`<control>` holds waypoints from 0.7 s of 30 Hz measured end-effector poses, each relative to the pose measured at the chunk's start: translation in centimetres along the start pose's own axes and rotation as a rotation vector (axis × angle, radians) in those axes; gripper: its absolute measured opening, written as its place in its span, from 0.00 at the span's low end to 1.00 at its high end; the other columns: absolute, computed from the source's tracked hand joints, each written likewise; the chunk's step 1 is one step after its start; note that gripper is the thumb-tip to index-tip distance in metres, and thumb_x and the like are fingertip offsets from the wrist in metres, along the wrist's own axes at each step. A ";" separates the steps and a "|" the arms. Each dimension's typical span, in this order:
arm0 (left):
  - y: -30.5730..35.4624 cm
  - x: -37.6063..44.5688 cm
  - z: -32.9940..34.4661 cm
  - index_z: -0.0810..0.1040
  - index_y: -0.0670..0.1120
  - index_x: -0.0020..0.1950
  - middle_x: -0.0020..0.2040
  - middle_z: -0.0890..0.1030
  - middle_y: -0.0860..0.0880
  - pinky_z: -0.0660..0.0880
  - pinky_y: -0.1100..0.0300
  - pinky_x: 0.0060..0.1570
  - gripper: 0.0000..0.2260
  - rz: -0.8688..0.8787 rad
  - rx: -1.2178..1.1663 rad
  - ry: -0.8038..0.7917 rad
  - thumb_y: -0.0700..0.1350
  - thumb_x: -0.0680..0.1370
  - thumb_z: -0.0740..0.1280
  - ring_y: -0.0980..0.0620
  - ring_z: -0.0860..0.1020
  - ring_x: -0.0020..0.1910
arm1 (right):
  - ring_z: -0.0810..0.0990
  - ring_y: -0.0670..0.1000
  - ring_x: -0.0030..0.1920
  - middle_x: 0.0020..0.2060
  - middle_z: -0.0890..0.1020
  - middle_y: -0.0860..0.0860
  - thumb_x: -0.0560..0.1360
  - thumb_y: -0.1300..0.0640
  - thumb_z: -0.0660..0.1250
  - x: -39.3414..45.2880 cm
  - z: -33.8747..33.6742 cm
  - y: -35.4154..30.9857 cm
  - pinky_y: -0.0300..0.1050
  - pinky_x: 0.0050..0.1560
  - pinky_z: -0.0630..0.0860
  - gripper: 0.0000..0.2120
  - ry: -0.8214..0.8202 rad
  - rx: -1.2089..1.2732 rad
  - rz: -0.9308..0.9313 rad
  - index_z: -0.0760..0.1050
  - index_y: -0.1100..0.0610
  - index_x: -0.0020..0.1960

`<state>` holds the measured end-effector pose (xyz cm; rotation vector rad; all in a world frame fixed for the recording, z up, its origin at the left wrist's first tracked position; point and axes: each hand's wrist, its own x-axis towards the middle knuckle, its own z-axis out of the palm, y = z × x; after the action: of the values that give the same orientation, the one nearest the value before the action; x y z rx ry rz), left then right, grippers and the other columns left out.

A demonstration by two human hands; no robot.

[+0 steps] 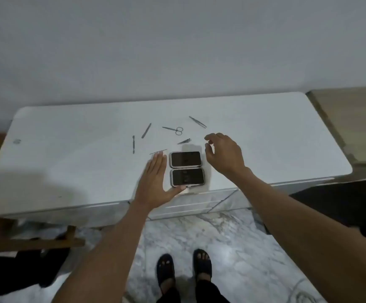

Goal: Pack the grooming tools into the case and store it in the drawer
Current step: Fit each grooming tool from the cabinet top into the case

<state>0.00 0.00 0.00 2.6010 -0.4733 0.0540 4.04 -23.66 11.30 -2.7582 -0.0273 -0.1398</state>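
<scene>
case (186,168) open on tabletop (68,154), tools (173,129) loose, hands (155,180) empty

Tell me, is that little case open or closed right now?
Open. The case lies spread flat on the white tabletop, both dark halves facing up, hinge between them.

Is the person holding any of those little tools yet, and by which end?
No. The left hand lies flat beside the open case; the right hand hovers open, empty, above the table.
</scene>
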 end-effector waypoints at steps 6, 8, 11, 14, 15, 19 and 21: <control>0.4 0.4 0.0 0.56 0.38 0.84 0.85 0.55 0.42 0.53 0.48 0.83 0.52 -0.022 0.138 -0.026 0.78 0.76 0.54 0.46 0.52 0.85 | 0.80 0.55 0.53 0.51 0.83 0.50 0.78 0.54 0.62 1.7 1.8 0.9 0.50 0.47 0.78 0.13 -0.040 0.020 0.013 0.76 0.53 0.61; 0.5 0.5 -0.3 0.55 0.39 0.84 0.85 0.54 0.42 0.52 0.47 0.83 0.52 -0.008 0.155 -0.040 0.78 0.76 0.53 0.46 0.51 0.85 | 0.80 0.55 0.53 0.51 0.83 0.51 0.78 0.55 0.62 2.4 2.3 1.0 0.51 0.47 0.79 0.13 -0.041 0.035 0.009 0.76 0.54 0.61; 0.5 0.6 -0.1 0.54 0.39 0.84 0.85 0.53 0.42 0.53 0.45 0.83 0.51 -0.013 0.159 -0.043 0.78 0.76 0.53 0.46 0.51 0.85 | 0.80 0.55 0.54 0.52 0.83 0.51 0.78 0.55 0.62 3.3 3.0 0.9 0.50 0.48 0.77 0.14 -0.057 0.047 -0.003 0.76 0.54 0.62; 0.5 0.8 0.0 0.54 0.40 0.85 0.86 0.52 0.44 0.54 0.44 0.83 0.50 -0.007 0.165 -0.055 0.78 0.76 0.52 0.48 0.50 0.85 | 0.79 0.54 0.56 0.54 0.82 0.51 0.78 0.55 0.63 4.2 3.8 0.9 0.48 0.48 0.74 0.15 -0.100 0.082 -0.006 0.76 0.54 0.63; 0.4 1.0 0.0 0.53 0.41 0.85 0.86 0.52 0.44 0.54 0.44 0.83 0.50 -0.004 0.169 -0.061 0.77 0.76 0.52 0.48 0.49 0.85 | 0.79 0.54 0.56 0.54 0.82 0.52 0.77 0.55 0.63 4.4 4.1 0.9 0.48 0.48 0.75 0.15 -0.121 0.093 -0.011 0.75 0.54 0.63; 0.1 1.6 0.3 0.54 0.42 0.85 0.86 0.52 0.45 0.55 0.43 0.82 0.49 0.010 0.198 -0.055 0.76 0.77 0.55 0.49 0.50 0.85 | 0.77 0.55 0.58 0.55 0.81 0.51 0.76 0.55 0.65 5.6 5.2 1.0 0.50 0.50 0.77 0.16 -0.204 0.116 -0.025 0.75 0.53 0.64; 0.0 1.5 0.4 0.55 0.41 0.85 0.86 0.53 0.45 0.55 0.43 0.82 0.49 0.020 0.209 -0.045 0.76 0.77 0.57 0.49 0.50 0.85 | 0.77 0.55 0.58 0.56 0.81 0.52 0.77 0.55 0.66 6.2 5.7 1.0 0.51 0.52 0.77 0.16 -0.223 0.117 -0.031 0.75 0.52 0.64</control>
<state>1.42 -0.71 -0.13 2.8074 -0.5357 0.0547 10.75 -22.42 6.28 -2.6440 -0.1333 0.1565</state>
